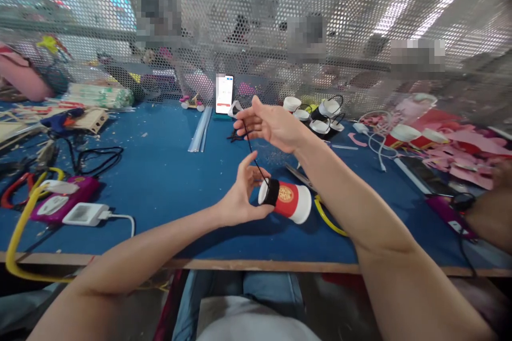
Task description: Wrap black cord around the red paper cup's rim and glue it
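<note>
A white paper cup (302, 205) with a red, gold-patterned sleeve and a black band lies tilted on its side, just above the blue table. My left hand (240, 197) grips it at the banded end, thumb below and the other fingers partly hidden behind. From that end a thin black cord (250, 144) runs up, taut, to my right hand (272, 125). The cord is caught among its fingers, which are only loosely bent. A small pale piece (234, 109) shows just beyond the right fingertips; whether they touch it I cannot tell.
Several white cups with black cords (320, 127) stand behind my right wrist. A lit phone (224, 94) leans upright near the mesh partition (248, 21). Scissors (298, 175) lie beneath my right forearm. A purple power strip (66, 200) with chargers is at left; pink pieces (452, 157) are at right.
</note>
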Tool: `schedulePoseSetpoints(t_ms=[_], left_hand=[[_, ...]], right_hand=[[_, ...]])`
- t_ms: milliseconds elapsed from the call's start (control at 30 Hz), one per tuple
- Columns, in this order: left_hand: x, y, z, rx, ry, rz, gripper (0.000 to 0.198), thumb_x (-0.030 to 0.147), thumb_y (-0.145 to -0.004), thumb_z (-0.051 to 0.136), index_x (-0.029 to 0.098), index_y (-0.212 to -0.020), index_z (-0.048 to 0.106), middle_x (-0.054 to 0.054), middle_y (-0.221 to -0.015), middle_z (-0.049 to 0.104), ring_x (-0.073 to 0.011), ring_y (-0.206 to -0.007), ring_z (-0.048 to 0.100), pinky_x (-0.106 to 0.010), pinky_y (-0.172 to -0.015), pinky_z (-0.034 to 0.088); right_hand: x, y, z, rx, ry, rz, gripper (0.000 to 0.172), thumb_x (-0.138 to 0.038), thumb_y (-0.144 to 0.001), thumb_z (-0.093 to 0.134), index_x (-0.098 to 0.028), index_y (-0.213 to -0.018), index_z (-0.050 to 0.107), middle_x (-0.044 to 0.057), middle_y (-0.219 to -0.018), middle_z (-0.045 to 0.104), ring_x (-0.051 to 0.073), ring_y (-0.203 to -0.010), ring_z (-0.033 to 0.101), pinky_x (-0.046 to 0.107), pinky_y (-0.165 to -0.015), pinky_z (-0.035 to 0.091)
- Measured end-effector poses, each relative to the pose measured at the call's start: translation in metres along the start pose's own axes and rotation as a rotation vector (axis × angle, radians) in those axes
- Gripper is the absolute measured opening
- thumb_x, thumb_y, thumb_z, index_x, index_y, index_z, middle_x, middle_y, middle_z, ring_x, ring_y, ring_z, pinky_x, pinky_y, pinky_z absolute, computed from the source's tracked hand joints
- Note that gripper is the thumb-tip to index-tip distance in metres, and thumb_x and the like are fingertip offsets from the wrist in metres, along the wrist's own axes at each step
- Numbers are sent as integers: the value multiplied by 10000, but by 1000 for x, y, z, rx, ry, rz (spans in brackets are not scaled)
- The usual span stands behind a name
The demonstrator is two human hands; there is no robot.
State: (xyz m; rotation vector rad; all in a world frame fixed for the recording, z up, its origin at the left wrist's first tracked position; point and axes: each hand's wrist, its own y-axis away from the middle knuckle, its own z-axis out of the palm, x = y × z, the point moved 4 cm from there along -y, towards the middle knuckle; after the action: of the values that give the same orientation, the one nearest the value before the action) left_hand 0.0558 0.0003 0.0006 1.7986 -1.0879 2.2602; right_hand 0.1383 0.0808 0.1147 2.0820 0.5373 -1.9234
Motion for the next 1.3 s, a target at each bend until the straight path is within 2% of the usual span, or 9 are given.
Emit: schedulePoseSetpoints(t_ms=[100,200,367,467,567,767,900,1100,1300], left_hand=[[-4,-2,-5,64,1,-45,1099,183,-645,747,303,-1436,-6,-45,-1079,452,-198,-1087,486,-393,-984,383],[-15,-2,-6,16,13,-229,1030,198,-620,766,258,-1433,137,-46,-1060,471,-195,-1015,518,-404,-961,393],[-26,4,0,-176,150,-430,821,216,-597,804,215,-1315,406,-35,-1005,490,-180,-953,540,-414,-948,390],[-21,9,9,-337,186,-382,902,212,-610,802,277,-1385,347,-37,-1023,507,-177,-950,541,-400,-914,410],[-12,7,9,-292,114,-241,1058,175,-642,771,327,-1471,130,-44,-1053,511,-183,-969,536,-394,-910,415],[-6,-3,-8,-46,17,-86,1132,216,-680,750,324,-1481,-42,-43,-1051,526,-188,-987,539,-389,-927,411],[-13,-6,-17,7,-38,-75,1120,219,-671,758,330,-1479,-9,-40,-1057,522,-185,-977,540,-385,-913,417],[-20,-6,-25,35,-126,-184,1100,196,-669,739,311,-1477,2,-33,-1042,510,-169,-929,544,-385,-902,427],[-18,-7,-26,-25,-210,-225,1069,168,-650,737,290,-1478,72,-53,-1048,523,-193,-948,540,-393,-895,431]], right_hand=[[-7,1,-11,115,61,-74,558,-675,-845,428,-158,-891,631,78,-857,711,135,-807,659,225,-699,519],[-8,-2,-14,134,121,-142,546,-670,-848,432,-160,-879,626,66,-838,708,120,-786,653,209,-669,508],[9,-18,31,-238,394,-133,436,-562,-892,474,-153,-846,616,49,-810,710,86,-668,632,185,-579,485],[26,-23,46,-424,794,11,346,-430,-857,590,-147,-658,589,23,-577,646,83,-484,562,186,-450,430],[27,-20,17,-189,954,130,307,-302,-886,533,-150,-620,558,5,-472,576,79,-378,504,195,-376,388],[22,27,-93,292,762,47,256,-311,-933,409,-145,-857,589,65,-762,675,100,-481,568,223,-421,428],[41,68,-155,595,1268,231,272,-327,-902,425,-145,-903,628,100,-865,695,192,-769,652,272,-649,473],[89,87,-186,494,1368,484,114,-202,-726,598,-117,-758,668,164,-787,688,259,-769,650,293,-632,436],[106,87,-195,532,1344,563,256,-247,-752,563,-78,-930,638,209,-908,680,310,-855,651,330,-655,448]])
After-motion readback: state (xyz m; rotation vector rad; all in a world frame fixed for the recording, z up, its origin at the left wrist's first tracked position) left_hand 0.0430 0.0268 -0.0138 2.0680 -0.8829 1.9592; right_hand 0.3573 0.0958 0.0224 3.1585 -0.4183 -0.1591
